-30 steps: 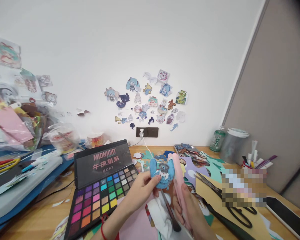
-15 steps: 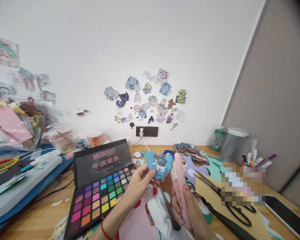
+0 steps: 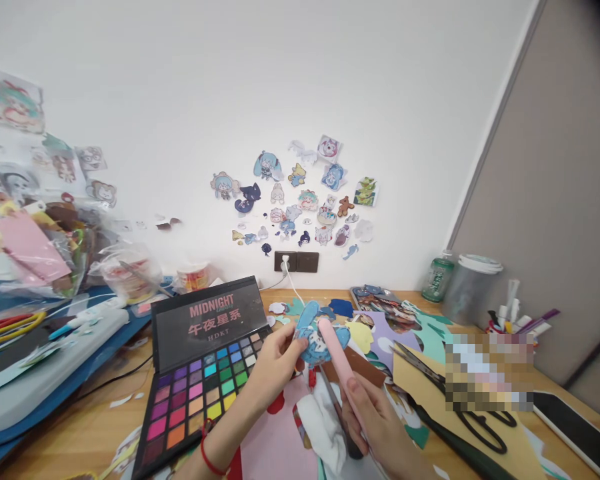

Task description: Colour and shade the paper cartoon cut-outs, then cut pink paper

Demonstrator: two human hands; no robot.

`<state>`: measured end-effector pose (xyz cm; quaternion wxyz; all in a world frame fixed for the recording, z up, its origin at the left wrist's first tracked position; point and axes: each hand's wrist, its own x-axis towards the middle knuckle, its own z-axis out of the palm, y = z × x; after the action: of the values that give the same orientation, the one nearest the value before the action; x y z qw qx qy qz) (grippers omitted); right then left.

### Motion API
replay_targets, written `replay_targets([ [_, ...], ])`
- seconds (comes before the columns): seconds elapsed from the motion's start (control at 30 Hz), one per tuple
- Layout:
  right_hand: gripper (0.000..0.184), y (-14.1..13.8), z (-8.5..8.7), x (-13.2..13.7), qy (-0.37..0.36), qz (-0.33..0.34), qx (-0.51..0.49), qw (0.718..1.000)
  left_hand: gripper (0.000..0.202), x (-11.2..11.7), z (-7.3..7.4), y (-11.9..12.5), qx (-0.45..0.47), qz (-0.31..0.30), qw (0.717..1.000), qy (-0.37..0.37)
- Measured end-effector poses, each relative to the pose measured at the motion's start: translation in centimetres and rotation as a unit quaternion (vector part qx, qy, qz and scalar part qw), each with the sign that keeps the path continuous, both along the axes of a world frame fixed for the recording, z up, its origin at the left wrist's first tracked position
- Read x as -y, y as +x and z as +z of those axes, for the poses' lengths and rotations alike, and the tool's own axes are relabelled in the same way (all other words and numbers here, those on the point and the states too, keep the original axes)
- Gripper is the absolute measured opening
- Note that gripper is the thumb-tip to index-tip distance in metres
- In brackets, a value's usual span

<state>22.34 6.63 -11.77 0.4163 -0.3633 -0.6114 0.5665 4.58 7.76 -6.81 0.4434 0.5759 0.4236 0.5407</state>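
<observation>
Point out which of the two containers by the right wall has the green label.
The smaller bottle, left of the two. Its body wears a green label, whereas the bigger grey tub beside it is plain with a pale lid.

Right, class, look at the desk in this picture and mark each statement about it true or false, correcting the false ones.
1. The left hand holds a blue cartoon cutout. True.
2. The right hand holds a pair of scissors. False: it holds a long pink tool; the black scissors lie on the desk to the right.
3. The makeup palette is open, showing coloured squares. True.
4. The wall socket has nothing plugged in. False: a white plug with a cable sits in it.
5. Cartoon stickers are on the wall above the socket. True.
</observation>
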Motion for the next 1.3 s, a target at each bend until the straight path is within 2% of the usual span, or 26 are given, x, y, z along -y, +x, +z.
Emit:
replay_targets([
  [0.33, 0.049, -0.3, -0.3, 0.1, -0.027, -0.035, -0.01, 0.999, 0.022, -0.1, 0.0, 0.0, 0.01, 0.0, 1.0, -0.005],
  [0.47, 0.057, -0.2, -0.4, 0.0, -0.057, 0.001, -0.031, 0.998, 0.018, -0.1, 0.1, 0.0, 0.031, 0.022, 0.999, 0.009],
  [0.67, 0.055, 0.2, -0.1, -0.1, -0.054, 0.006, -0.029, 0.998, 0.012, 0.0, 0.8, -0.4, 0.048, 0.038, 0.998, 0.0],
  [0.9, 0.055, 0.0, 0.8, 0.3, -0.02, -0.005, 0.006, 1.0, 0.011, 0.1, 1.3, -0.8, 0.015, 0.037, 0.999, -0.029],
  [1.13, 0.045, 0.0, 0.1, 0.0, -0.001, 0.01, 0.027, 1.0, 0.014, 0.1, 1.0, -1.4, -0.008, 0.031, 0.999, -0.031],
  [1.3, 0.044, -0.1, -0.4, -0.1, -0.018, -0.001, -0.006, 1.0, 0.014, 0.0, 0.8, -1.2, -0.007, 0.003, 0.999, -0.04],
])
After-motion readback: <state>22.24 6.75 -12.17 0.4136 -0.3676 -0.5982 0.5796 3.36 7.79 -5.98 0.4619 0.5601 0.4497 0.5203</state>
